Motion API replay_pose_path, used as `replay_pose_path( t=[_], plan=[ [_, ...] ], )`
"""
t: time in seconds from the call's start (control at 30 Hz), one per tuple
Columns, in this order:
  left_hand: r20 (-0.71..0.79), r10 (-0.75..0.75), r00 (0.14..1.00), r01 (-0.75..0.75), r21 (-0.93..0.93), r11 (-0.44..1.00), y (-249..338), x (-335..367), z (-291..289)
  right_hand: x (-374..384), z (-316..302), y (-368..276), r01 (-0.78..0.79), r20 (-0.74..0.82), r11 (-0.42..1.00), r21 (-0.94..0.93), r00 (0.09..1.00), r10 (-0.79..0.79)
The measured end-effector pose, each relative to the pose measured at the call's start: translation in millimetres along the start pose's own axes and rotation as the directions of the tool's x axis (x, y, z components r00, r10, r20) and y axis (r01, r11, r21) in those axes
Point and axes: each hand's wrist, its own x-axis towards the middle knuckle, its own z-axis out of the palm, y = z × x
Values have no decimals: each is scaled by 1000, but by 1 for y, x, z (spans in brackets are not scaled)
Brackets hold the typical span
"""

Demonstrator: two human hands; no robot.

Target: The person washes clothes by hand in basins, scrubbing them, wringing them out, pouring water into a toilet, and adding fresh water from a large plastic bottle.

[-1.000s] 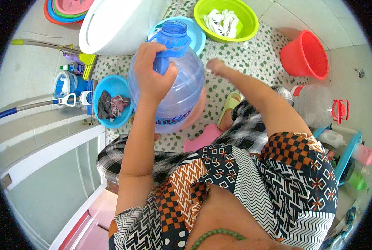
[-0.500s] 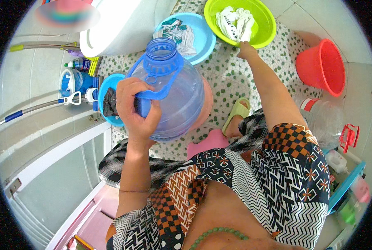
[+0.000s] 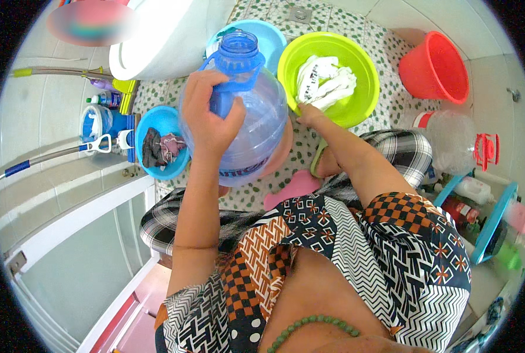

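My left hand is wrapped round the blue handle at the neck of a large clear blue water jug. The jug's uncapped mouth points toward the far side. With its fingers closed on the near-left rim, my right hand grips a lime-green basin. White cloth with dark print lies bunched inside this basin. The jug partly hides a pinkish round thing beneath it and a light-blue basin behind it.
A small blue basin with dark and mauve cloth stands left. Mops lean by the wall. At the right are a red bucket, a clear jug with a red handle and a blue rack of bottles. A toilet rises far left.
The lime-green basin has come nearer and to the left, beside the jug, with my right hand on its rim. My left hand still holds the jug, whose neck has shifted slightly right and away.
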Motion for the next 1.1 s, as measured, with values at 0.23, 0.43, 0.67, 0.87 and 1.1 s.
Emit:
replay_pose_path(
  t=[0.23, 0.43, 0.67, 0.87, 1.1],
  plan=[
    [53, 7, 999, -7, 3, 1000, -5, 3, 29, -46, -35, -49, 4, -14, 112, 994, 996, 91],
    [136, 132, 982, -126, -58, 990, -3, 10, 69, -108, -71, -80, 112, -311, -635, 764, 926, -212],
    [245, 147, 958, -135, -67, 989, -10, 24, 127, -73, -52, -62, 81, -266, -775, 627, 957, -116],
    [424, 171, 889, -125, -135, 983, -38, 19, 183, -45, -5, -52, 47, -160, -878, 477, 987, -34],
    [499, 150, 854, -129, -76, 989, -51, 13, 229, -31, 5, -33, 33, -109, -904, 426, 994, -15]
  ],
)
